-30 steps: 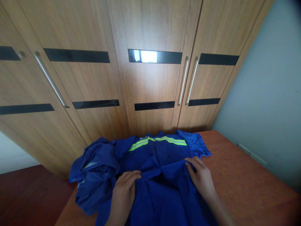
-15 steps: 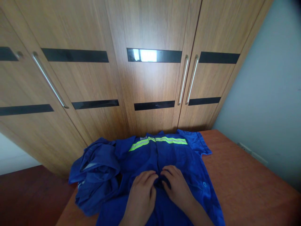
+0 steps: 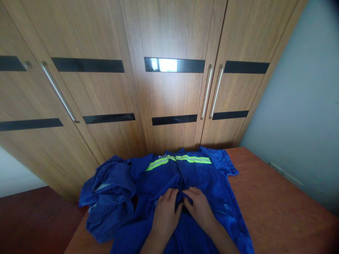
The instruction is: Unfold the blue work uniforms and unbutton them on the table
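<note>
Wardrobe (image 3: 172, 95) spans the background, wood-faced, doors shut; upright metal handles (image 3: 206, 92) and dark inlay strips (image 3: 174, 120) across the panels. Pale wall (image 3: 299, 106) at the right. Counter (image 3: 275, 208), reddish-brown, in front of the wardrobe, bare along its right side.

Blue garment (image 3: 164, 180) lies on the counter, spread front up, collar end toward the wardrobe, a short sleeve out to the right; its near end runs out of the frame. Bundled blue cloth (image 3: 111, 190) sits on the counter at the left, crumpled, against or just beside the garment; exact contact cannot be told.

Left hand (image 3: 167, 213) and right hand (image 3: 199, 208) are close together over the garment's centre line, below the chest. Grip narrow on both: fingers curled, blue cloth pinched near the fingertips. Which layer each holds is hidden.

Change: one second ago the hands were well apart, lifting a fold of the garment at either side. Half a second ago they were already together at the middle; now they remain there, with only a slight shift. Judgement: handling has passed from spreading the width to the front opening.

Finer marks: reflective band (image 3: 193, 159), yellow-green, crosses the chest with a break at the centre; white lettering (image 3: 162, 156) above it, unreadable. Pale ring-shaped fitting (image 3: 226, 206) shows right of the right hand.
</note>
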Tool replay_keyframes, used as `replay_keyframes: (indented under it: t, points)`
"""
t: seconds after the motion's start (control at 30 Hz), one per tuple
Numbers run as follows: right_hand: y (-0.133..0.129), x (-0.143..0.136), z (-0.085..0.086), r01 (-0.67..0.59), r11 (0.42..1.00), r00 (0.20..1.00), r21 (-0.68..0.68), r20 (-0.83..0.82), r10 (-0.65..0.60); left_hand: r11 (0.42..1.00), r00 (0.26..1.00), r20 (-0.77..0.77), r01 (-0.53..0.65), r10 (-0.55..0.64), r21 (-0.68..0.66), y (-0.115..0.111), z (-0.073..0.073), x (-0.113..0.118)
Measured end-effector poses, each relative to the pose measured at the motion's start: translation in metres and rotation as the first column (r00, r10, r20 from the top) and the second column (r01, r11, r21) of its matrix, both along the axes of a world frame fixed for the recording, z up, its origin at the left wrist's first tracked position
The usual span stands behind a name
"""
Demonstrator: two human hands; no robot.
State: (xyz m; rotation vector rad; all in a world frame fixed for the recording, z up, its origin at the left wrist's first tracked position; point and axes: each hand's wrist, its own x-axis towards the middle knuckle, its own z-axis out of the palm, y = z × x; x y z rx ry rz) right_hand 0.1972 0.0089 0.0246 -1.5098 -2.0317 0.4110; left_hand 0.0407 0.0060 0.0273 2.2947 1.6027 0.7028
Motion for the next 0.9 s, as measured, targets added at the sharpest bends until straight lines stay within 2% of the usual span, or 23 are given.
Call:
replay_keyframes:
  t: [0.13, 0.23, 0.47, 0.53, 0.6, 0.67, 0.7, 0.77, 0.83, 0.9]
  points:
    - [-0.001, 0.007, 0.017, -0.018, 0.997, 1.0, 0.075, 0.022, 0.016, 0.995, 0.986, 0.144, 0.075, -0.083, 0.06, 0.011, 0.005, 0.004]
    - [-0.002, 0.012, 0.024, 0.004, 0.995, 0.998, 0.104, 0.057, -0.01, 0.988, 0.966, 0.217, 0.122, -0.14, 0.096, 0.014, 0.009, 0.006]
    - [0.002, 0.007, 0.024, 0.152, 0.98, 0.983, 0.13, 0.082, -0.163, 0.983, 0.964, 0.197, 0.168, -0.18, 0.079, 0.004, 0.013, 0.015]
    - [0.005, 0.009, 0.022, 0.153, 0.98, 0.987, 0.127, 0.032, -0.158, 0.984, 0.947, 0.265, 0.17, -0.18, 0.061, 0.002, 0.012, 0.014]
    - [0.011, 0.017, 0.021, 0.155, 0.977, 0.988, 0.149, -0.044, -0.15, 0.99, 0.906, 0.402, 0.136, -0.136, 0.03, 0.006, 0.011, 0.007]
    - [0.02, 0.031, 0.024, 0.193, 0.961, 0.978, 0.199, -0.124, -0.17, 0.999, 0.821, 0.571, 0.036, -0.014, -0.028, 0.014, 0.011, -0.006]
    - [0.025, 0.04, 0.027, 0.218, 0.948, 0.97, 0.23, -0.16, -0.184, 0.997, 0.754, 0.653, -0.029, 0.071, -0.075, 0.02, 0.012, -0.013]
    - [0.037, 0.056, 0.039, 0.252, 0.922, 0.959, 0.296, -0.206, -0.196, 0.975, 0.565, 0.795, -0.125, 0.22, -0.182, 0.031, 0.017, -0.026]
    - [0.049, 0.069, 0.058, 0.243, 0.899, 0.964, 0.365, -0.193, -0.182, 0.959, 0.335, 0.898, -0.108, 0.284, -0.263, 0.04, 0.027, -0.035]
    - [0.063, 0.076, 0.083, 0.203, 0.876, 0.979, 0.437, -0.116, -0.169, 0.96, 0.152, 0.948, -0.01, 0.279, -0.281, 0.047, 0.043, -0.036]
